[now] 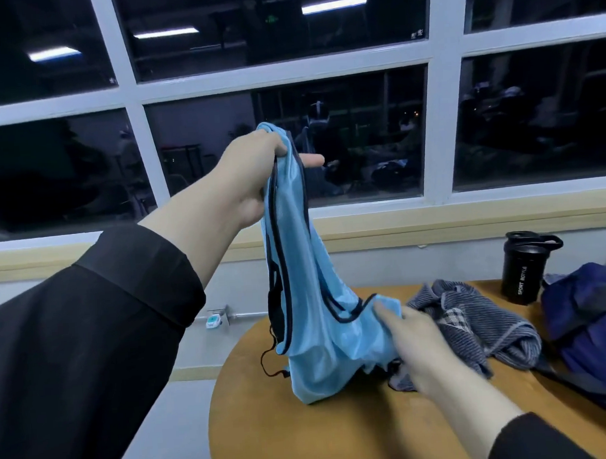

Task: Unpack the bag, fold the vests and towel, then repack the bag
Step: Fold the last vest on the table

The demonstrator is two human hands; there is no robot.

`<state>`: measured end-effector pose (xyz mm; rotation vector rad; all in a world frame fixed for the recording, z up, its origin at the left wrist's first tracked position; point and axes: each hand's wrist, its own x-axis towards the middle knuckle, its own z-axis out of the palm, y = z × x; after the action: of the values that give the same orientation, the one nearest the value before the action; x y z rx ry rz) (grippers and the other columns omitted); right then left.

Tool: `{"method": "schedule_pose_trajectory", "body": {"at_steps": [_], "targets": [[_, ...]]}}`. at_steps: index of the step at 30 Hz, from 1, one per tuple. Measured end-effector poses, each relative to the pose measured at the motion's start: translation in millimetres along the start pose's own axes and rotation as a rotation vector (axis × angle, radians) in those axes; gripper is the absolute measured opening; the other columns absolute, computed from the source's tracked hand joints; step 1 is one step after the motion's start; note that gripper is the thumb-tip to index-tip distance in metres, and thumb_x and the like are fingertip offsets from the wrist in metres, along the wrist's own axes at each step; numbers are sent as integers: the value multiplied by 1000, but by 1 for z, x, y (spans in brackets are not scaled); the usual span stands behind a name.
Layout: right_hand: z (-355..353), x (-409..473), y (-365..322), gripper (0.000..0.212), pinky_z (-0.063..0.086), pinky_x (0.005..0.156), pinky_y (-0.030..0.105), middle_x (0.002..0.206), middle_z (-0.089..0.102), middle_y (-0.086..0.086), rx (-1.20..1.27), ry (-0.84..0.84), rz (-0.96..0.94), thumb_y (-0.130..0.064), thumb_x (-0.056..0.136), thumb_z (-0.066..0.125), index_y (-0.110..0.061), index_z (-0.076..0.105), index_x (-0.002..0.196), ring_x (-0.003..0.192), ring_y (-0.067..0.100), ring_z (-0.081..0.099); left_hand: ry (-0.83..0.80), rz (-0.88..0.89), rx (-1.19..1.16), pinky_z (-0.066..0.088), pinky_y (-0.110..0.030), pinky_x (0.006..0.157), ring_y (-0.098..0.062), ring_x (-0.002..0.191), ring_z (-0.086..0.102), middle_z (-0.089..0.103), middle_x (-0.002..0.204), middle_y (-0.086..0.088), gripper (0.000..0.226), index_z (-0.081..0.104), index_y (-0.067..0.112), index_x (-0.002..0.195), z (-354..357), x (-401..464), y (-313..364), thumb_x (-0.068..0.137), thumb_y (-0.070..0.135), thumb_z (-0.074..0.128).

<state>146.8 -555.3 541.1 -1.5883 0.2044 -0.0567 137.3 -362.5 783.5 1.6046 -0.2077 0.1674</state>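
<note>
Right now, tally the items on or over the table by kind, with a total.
Light blue vest, held up by the left hand, right hand on its lower part: 1
Grey striped towel: 1
Black sport bottle: 1
Navy bag: 1
Total: 4

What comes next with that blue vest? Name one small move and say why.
Probably lower the blue vest flat onto the table. The left hand holds it up bunched by the top, the right hand grips its lower part, and its hem already touches the table; it cannot be folded hanging.
</note>
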Motion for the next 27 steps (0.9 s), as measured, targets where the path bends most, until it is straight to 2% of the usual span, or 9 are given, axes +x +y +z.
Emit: {"method": "schedule_pose_trajectory", "body": {"at_steps": [3,5,6,10,15,18,22,25,27], "targets": [[-29,4,-58,73,43,64,39,88,64,35,-223,-6,-243,-66,90,56,6,58,92,67,42,61,40,-45,94,49,-35,71,-23,75,52,79,97,-11,33,45,9,123,-12,-6,0,92,4,35],[-45,0,-101,62,55,75,46,92,71,26,-194,-64,-354,-56,101,48,4,62,99,82,44,67,116,-31,139,52,-31,62,-23,67,64,78,90,-13,14,53,3,103,-19,-6,-3,93,6,44],[-52,1,-118,53,58,81,47,99,76,17,-141,-91,-369,-50,106,44,-3,66,106,90,35,73,167,-18,172,51,-29,59,-23,66,66,76,85,-11,6,55,4,93,-23,-5,-4,93,9,52],[-69,-1,-143,45,58,93,49,119,74,15,98,-150,-214,-43,109,38,-11,64,125,110,30,70,226,-66,231,53,-29,62,-21,68,67,70,81,-7,20,67,7,89,-40,-2,-13,91,26,74],[-78,-15,-176,51,56,91,45,119,74,14,296,-228,-259,-46,108,39,-5,63,127,107,30,71,93,-12,236,52,-26,57,-17,64,66,72,82,-5,10,73,10,95,-49,-14,-17,93,12,63],[-86,-16,-194,50,56,80,39,99,72,10,297,-223,-289,-48,104,50,-1,61,117,88,26,67,122,35,211,53,-29,62,-16,70,68,75,87,-4,19,75,12,98,-53,-19,-11,96,9,57],[-99,-17,-215,60,50,104,43,120,74,3,44,-125,-344,-60,83,74,-13,71,121,114,20,69,114,90,320,49,-31,69,-21,77,63,72,89,-10,23,70,3,104,-61,-25,-3,86,8,56],[-107,-16,-219,40,57,78,36,100,77,5,-12,-76,-307,-50,93,69,-13,72,111,86,19,75,175,119,385,43,-36,71,-19,76,61,70,87,-9,30,68,3,101,-66,-28,-4,83,26,63],[-114,-12,-212,22,57,71,36,95,76,9,-21,-9,-284,-35,96,68,-14,73,98,80,23,72,201,111,373,43,-34,68,-20,74,62,69,83,-9,22,71,4,95,-67,-29,-10,82,21,69]]}}
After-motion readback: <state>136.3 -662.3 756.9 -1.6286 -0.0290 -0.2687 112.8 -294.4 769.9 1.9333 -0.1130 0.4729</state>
